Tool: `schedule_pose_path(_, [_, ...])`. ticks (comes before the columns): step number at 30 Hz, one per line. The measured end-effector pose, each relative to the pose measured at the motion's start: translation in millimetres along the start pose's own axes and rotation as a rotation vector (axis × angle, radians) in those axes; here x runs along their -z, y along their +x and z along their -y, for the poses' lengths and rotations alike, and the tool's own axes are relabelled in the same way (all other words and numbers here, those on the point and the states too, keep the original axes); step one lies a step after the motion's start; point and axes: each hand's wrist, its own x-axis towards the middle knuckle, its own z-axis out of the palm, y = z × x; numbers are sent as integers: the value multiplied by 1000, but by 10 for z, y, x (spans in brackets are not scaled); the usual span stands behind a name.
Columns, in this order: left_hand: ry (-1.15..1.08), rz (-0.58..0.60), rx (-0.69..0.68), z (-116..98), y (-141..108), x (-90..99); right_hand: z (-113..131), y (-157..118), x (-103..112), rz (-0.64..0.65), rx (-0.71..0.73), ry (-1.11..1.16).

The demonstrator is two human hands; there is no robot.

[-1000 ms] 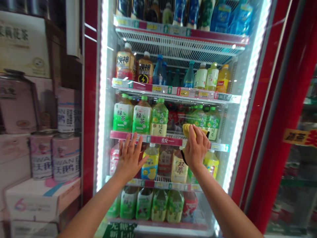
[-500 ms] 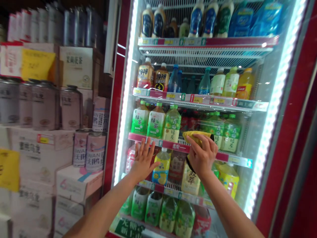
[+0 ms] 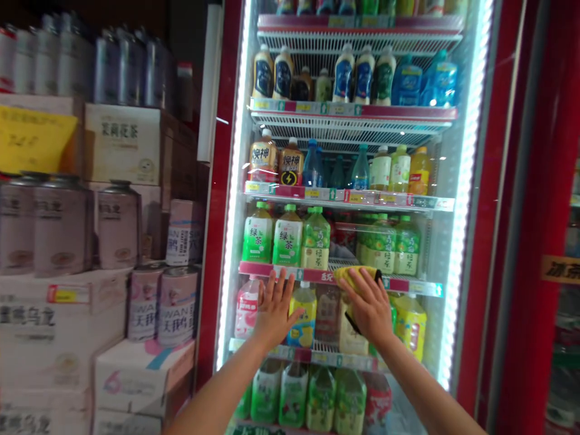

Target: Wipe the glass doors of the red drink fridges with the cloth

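My left hand (image 3: 277, 311) is spread, palm forward, with its fingers pointing up in front of the drinks fridge; it seems to rest on the glass door. Under my right hand (image 3: 372, 305) a yellow cloth (image 3: 347, 276) with a dark edge is held flat at the level of a red shelf strip (image 3: 260, 269). Behind the hands stand a yellow-and-blue drink bottle (image 3: 302, 314), a pink bottle (image 3: 247, 308) and green tea bottles (image 3: 287, 235). My right hand partly covers a pale bottle (image 3: 351, 335).
Bright light strips (image 3: 466, 199) run down both sides of the fridge inside a red frame (image 3: 483, 241). To the left are stacked cartons (image 3: 122, 145), grey canisters (image 3: 118, 223) and printed cans (image 3: 176, 308). A yellow price sign (image 3: 34, 139) hangs there.
My right hand has gone from a bunched grip on the cloth to flatter, more extended fingers over it. My left hand stays spread. The view has tilted up, showing a higher shelf.
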Motion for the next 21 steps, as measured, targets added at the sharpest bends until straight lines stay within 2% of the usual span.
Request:
schedule_pose_path(2, [-12,2,-7,-3,-1,8,71,242,-119,-91,-160,-47])
schedule_pose_path(5, [-53,10,-37,42,-1,51,411,529,-362,-146,-282,-106])
schedule_pose_path(8, [-135,23,-120,254,3,132,710,449,-436,-10,-210,-144])
schedule_pose_path(10, [-172,21,-161,502,4,184,756,248,-341,131,-85,-142])
schedule_pose_path(12, [-173,0,-169,781,2,214,696,80,-207,189,-28,-140])
schedule_pose_path(14, [-163,-22,-192,1018,-5,221,624,67,-150,111,-100,-147])
schedule_pose_path(16, [-162,-34,-230,1161,-13,214,638,242,-240,-35,-224,-149])
schedule_pose_path(19, [-167,-62,-248,1207,-23,197,906,669,-568,-162,-330,-161])
schedule_pose_path(21, [-169,-87,-253,1185,-29,186,1171,848,-758,-138,-372,-202])
